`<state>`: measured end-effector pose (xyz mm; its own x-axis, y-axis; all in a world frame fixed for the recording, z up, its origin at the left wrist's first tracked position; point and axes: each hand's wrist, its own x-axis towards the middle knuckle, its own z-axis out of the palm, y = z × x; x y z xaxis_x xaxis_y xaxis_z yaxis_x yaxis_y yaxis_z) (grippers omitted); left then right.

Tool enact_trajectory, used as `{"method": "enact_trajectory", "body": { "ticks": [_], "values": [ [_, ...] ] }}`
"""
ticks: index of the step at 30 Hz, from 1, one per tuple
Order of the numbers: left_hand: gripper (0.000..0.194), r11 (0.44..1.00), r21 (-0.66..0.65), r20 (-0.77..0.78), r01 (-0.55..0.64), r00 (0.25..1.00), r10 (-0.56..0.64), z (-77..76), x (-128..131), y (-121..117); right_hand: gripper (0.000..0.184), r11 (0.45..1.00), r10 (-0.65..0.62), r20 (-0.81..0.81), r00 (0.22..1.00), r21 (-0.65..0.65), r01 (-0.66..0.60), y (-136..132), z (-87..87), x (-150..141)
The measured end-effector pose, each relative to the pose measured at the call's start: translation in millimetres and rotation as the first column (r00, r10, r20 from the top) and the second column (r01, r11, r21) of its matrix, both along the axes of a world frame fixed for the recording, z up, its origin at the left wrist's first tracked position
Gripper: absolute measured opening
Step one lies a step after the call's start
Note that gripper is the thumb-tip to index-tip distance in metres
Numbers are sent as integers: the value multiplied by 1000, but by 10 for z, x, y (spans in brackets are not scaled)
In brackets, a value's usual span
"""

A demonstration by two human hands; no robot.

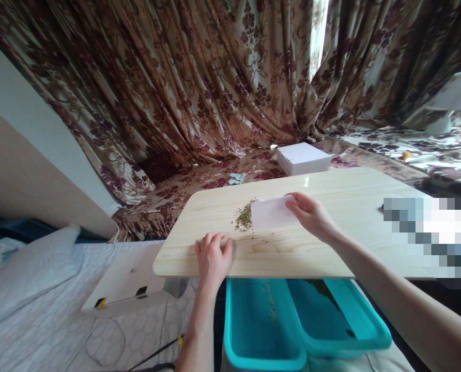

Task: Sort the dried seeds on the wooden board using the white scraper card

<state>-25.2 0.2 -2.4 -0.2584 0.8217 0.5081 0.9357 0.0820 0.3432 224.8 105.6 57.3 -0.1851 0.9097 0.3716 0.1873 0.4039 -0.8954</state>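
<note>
Floral curtains (215,77) hang in folds across the bkgd., above a ledge w/ patterned cloth (207,175) bearing a white box (304,159); a pale lamp (457,90) stands far R. Foreground: light wood-grain table (331,227), rounded corners. Seed pile (243,217), mixed green & brown, lies on the tabletop L of centre. R hand (308,212) grips the R end of a white card (273,213) btwn. thumb & fingers, pinch closed; the card's L edge meets the pile's R side. A few loose seeds (264,241) lie just below the card, twd. the near edge. L hand (214,256) rests palm down near the front edge, fingers loosely bent & slightly spread, w/ no object visible in its grasp. Below the edge: two turquoise bins, side by side; L bin (267,363) has scattered bits inside, R bin (347,345) dark matter, type unclear. Pillow (32,268) on quilted bedding (149,336), far L.
</note>
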Motion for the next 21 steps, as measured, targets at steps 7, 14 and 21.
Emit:
{"method": "enact_trajectory", "body": {
  "ticks": [7,14,21],
  "values": [
    [21,1000,18,0,4,1000,-4,-11,-2,4,21,1000,0,16,1000,7,0,17,-26,-46],
    [22,1000,5,11,10,1000,-10,1,2,0,23,999,47,3,999,18,-47,65,-69,-94],
    [21,1000,9,2,7,1000,-7,0,7,4,21,997,74,18,997,20,-74,47,-38,-98]
  ]
}}
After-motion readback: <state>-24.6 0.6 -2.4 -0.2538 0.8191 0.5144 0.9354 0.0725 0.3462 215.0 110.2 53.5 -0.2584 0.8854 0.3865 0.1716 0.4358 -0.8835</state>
